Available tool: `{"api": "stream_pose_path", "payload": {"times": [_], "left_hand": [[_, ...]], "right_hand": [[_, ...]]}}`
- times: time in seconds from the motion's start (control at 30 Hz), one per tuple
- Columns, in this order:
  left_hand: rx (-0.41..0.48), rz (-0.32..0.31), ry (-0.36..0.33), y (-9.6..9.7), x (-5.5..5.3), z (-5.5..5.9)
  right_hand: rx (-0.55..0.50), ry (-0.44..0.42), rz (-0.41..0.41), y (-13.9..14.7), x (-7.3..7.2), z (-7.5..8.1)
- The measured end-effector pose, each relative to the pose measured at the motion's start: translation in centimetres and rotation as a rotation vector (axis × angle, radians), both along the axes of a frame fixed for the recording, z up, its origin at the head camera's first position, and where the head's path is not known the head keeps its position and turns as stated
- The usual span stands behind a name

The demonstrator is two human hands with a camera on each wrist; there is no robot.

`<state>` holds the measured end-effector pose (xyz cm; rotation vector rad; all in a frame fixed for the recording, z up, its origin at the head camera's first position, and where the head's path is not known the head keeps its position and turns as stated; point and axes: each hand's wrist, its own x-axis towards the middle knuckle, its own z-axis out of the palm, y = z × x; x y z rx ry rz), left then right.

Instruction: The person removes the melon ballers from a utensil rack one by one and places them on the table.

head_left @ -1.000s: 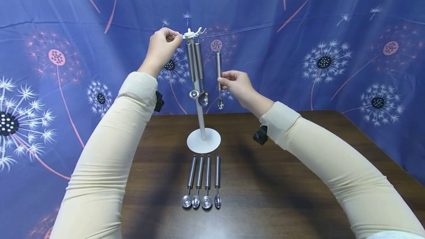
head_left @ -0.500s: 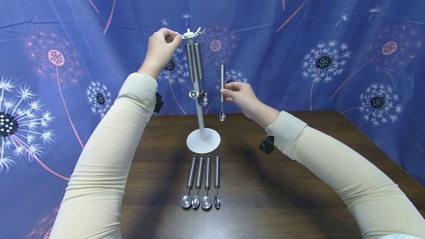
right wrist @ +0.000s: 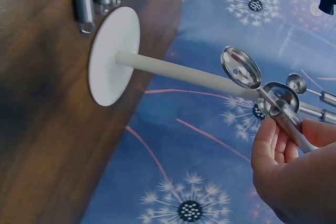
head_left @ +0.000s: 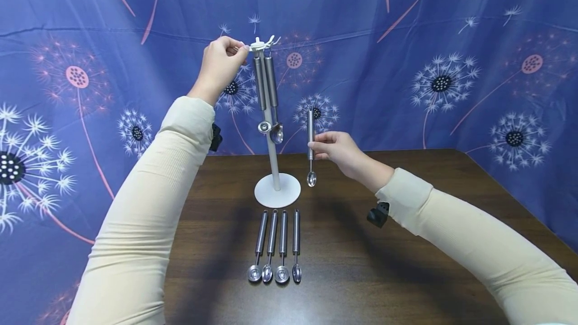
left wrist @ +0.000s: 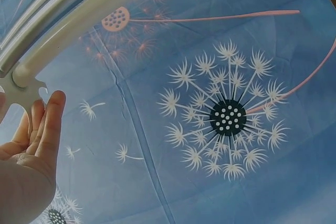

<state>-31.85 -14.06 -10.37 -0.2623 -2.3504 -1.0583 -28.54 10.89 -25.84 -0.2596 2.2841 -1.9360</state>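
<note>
My left hand (head_left: 221, 66) pinches a hook at the top of a white utensil stand (head_left: 275, 167), seen from below in the left wrist view. Two steel scoops (head_left: 271, 82) hang from the stand, bowls down. To the stand's right, my right hand (head_left: 341, 152) grips the tubular handle of a melon baller (head_left: 310, 132) between thumb and fingers. It is upright, bowl down, above the table. The right wrist view shows its shiny bowl (right wrist: 241, 67) with a small hole in the middle, overlapping a hanging scoop.
Several steel scoops (head_left: 283, 234) lie in a row on the dark wooden table (head_left: 361, 265), in front of the stand's round base (head_left: 266, 195). Behind the table hangs a blue cloth (head_left: 361, 64) with dandelion prints.
My right hand has lowered the melon baller and moved it to the right, away from the hooks. The left hand, the stand and the scoops on the table have stayed in place.
</note>
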Motion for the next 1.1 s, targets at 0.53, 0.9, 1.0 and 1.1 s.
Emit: {"api": "stream_pose_path", "payload": {"times": [0.53, 0.9, 1.0, 1.1], "left_hand": [[-0.04, 0.013, -0.035, 0.1, 0.2, 0.2], [-0.031, 0.009, -0.043, 0.4, 0.3, 0.3], [-0.031, 0.012, -0.04, 0.4, 0.3, 0.3], [-0.028, 0.015, -0.038, 0.3, 0.3, 0.2]], "right_hand": [[-0.028, -0.107, 0.011, 0.8, 1.9, -3.2], [-0.044, -0.206, 0.033, 0.9, 2.9, -6.3], [-0.041, -0.224, 0.047, 0.8, 3.2, -6.6], [-0.041, -0.236, 0.056, 0.6, 3.3, -7.0]]}}
